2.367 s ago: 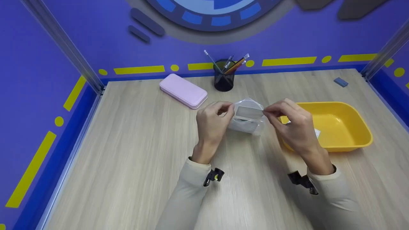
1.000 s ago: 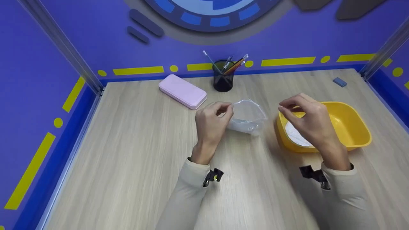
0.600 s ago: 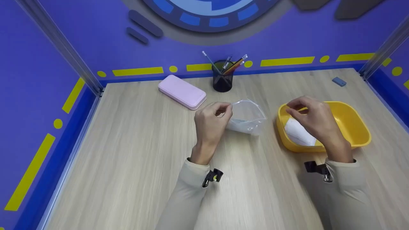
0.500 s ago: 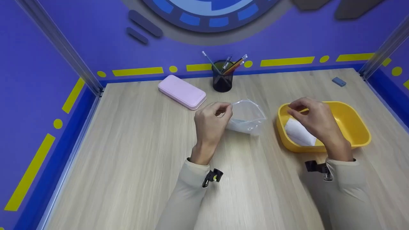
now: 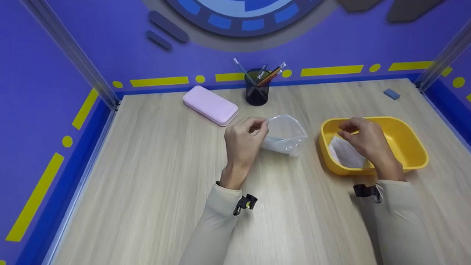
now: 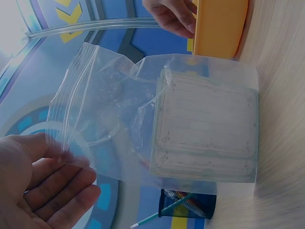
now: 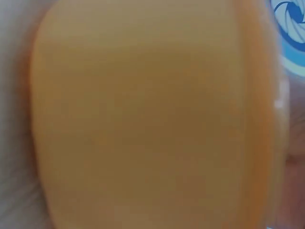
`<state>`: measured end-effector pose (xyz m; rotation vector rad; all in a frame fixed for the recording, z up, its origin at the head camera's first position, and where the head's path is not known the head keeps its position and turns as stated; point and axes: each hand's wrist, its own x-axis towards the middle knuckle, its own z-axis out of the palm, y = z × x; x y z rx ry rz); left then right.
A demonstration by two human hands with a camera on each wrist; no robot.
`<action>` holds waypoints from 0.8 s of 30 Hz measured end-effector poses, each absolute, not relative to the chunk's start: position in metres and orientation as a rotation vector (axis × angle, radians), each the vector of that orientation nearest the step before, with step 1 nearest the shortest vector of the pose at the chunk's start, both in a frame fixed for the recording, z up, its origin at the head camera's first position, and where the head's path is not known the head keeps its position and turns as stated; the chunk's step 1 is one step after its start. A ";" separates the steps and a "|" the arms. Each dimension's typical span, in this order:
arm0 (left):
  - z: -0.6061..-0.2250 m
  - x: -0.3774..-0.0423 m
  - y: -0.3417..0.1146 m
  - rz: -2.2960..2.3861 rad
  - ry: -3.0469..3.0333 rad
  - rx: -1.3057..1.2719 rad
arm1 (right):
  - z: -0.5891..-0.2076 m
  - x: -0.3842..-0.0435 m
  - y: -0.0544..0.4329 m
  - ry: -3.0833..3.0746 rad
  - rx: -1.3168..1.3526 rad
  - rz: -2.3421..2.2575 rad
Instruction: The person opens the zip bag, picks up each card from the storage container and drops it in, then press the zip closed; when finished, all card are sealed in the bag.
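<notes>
My left hand pinches the rim of a clear zip bag between thumb and index finger. In the left wrist view the bag's mouth is apart, and pale sheets with printed borders stand inside it. My right hand is over the left part of a yellow bin, with its fingers bent and a gap between thumb and index fingertip. Nothing shows between them. Below that hand, white paper pieces lie in the bin. The bin's wall hides most of the hand in the blurred right wrist view.
A pink pencil case lies at the back of the wooden table, left of the bag. Beside it stands a black mesh cup with several pencils. A small blue-grey block rests at the far right.
My right hand has let go of the sheet at the bag's mouth and moved right, then lowered into the bin's area. The left hand has kept its grip on the bag.
</notes>
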<state>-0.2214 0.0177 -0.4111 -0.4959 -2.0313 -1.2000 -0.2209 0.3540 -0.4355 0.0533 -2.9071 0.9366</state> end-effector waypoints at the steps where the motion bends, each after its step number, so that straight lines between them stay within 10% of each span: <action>1: -0.411 -0.221 0.018 -1.199 -2.033 -0.497 | -0.437 -0.221 0.356 -2.915 0.046 0.939; 24: -0.410 -0.219 0.017 -1.221 -2.049 -0.514 | -0.461 -0.226 0.370 -3.129 -0.034 1.021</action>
